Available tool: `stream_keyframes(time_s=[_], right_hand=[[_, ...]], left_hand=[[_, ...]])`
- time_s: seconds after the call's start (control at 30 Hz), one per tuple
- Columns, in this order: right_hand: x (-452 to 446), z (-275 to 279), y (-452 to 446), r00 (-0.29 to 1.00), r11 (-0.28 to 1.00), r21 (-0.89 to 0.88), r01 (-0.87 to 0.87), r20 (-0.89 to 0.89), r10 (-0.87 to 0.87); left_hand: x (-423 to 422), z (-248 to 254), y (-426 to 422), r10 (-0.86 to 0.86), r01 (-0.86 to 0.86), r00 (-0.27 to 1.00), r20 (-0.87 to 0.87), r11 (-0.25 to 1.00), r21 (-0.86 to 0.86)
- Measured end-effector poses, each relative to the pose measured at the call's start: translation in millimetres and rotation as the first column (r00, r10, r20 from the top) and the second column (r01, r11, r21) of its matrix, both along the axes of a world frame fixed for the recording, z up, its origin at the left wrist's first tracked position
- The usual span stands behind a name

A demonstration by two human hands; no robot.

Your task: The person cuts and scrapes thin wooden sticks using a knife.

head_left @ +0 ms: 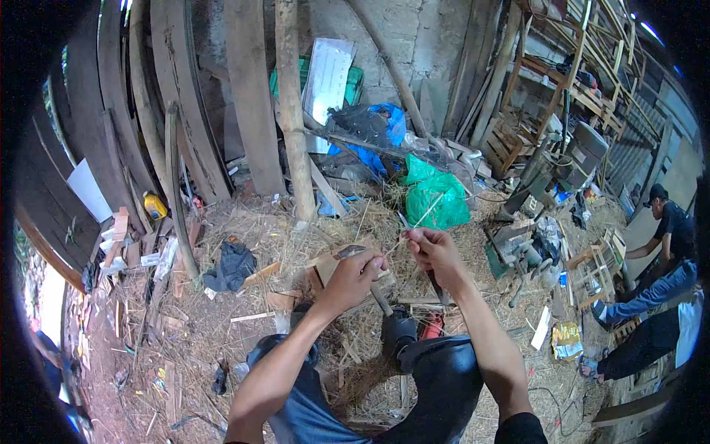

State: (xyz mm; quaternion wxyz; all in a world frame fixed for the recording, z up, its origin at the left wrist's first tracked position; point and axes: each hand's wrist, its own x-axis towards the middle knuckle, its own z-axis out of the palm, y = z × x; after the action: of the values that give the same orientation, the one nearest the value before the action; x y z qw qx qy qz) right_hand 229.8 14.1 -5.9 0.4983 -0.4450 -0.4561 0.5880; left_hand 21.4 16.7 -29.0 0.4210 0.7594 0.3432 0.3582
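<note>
The right hand (435,255) pinches a thin pale strip (428,212) before the green bag (438,201); the left hand (353,277) is curled closed, contents unclear. Print on the yellow packet (566,340) is illegible.

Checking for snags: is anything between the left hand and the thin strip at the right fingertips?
Nothing visible blocks the gap from the left hand to the thin strip in the right hand; the green bag lies beyond.
</note>
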Motion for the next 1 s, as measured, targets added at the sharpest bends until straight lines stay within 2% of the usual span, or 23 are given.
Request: stream_keyframes(time_s=[0.13, 0.2, 0.23, 0.3, 0.33, 0.4, 0.5, 0.53, 0.6, 0.73, 0.8, 0.83, 0.9, 0.93, 1.0], right_hand=[[-24, 8, -19, 0.989, 0.991, 0.018, -0.136, 0.055, 0.135], [-25, 7, -17, 0.988, 0.988, 0.016, -0.152, 0.022, 0.152], [-25, 5, -17, 0.986, 0.986, 0.020, -0.165, -0.019, 0.165], [-23, 0, -14, 0.988, 0.988, 0.006, -0.156, 0.016, 0.156], [-21, -2, -13, 0.989, 0.989, 0.014, -0.146, 0.030, 0.146], [-18, 2, -12, 0.990, 0.990, 0.009, -0.139, 0.021, 0.139], [-14, 1, -10, 0.990, 0.990, -0.012, -0.140, 0.012, 0.140], [-12, 1, -8, 0.990, 0.990, -0.012, -0.140, 0.014, 0.140], [-10, 0, -4, 0.994, 0.994, -0.010, -0.112, 0.001, 0.112], [-8, -4, -1, 0.996, 0.996, -0.012, -0.086, -0.001, 0.086], [-8, -4, -2, 0.995, 0.997, -0.021, -0.074, 0.062, 0.075], [-10, -3, -2, 0.996, 0.997, -0.020, -0.072, 0.057, 0.073], [-12, -1, -3, 0.988, 0.999, -0.033, -0.037, 0.148, 0.042], [-7, -5, 0, 0.989, 0.999, -0.032, -0.033, 0.144, 0.038], [19, -19, 13, 0.940, 0.967, 0.064, 0.246, 0.228, -0.254]], left_hand=[[1, -6, 7, 0.018, -0.017, 0.999, 0.045, 1.000, -0.013], [3, -4, 7, -0.049, 0.091, 0.977, 0.208, 0.976, -0.197], [2, -2, 5, -0.049, 0.092, 0.977, 0.209, 0.976, -0.199], [-2, 5, 1, -0.094, 0.175, 0.968, 0.233, 0.918, -0.357], [-3, 8, 0, -0.091, 0.173, 0.968, 0.232, 0.917, -0.359], [-4, 12, -2, -0.095, 0.294, 0.930, 0.355, 0.773, -0.562], [1, 16, -4, -0.028, 0.257, 0.929, 0.368, 0.766, -0.590], [2, 16, -4, -0.029, 0.258, 0.929, 0.370, 0.766, -0.588], [4, 16, -2, -0.057, 0.171, 0.963, 0.264, 0.884, -0.434], [7, 7, 2, -0.044, 0.119, 0.978, 0.204, 0.919, -0.375], [8, -1, 5, -0.039, 0.083, 0.981, 0.191, 0.970, -0.230], [8, -5, 7, -0.042, 0.085, 0.982, 0.187, 0.969, -0.230], [4, -5, 9, -0.038, 0.044, 0.998, 0.047, 0.992, -0.122], [1, -3, 7, -0.042, 0.047, 0.998, 0.044, 0.992, -0.121], [-8, 2, -2, -0.043, 0.043, 0.999, 0.020, 0.998, -0.044]])
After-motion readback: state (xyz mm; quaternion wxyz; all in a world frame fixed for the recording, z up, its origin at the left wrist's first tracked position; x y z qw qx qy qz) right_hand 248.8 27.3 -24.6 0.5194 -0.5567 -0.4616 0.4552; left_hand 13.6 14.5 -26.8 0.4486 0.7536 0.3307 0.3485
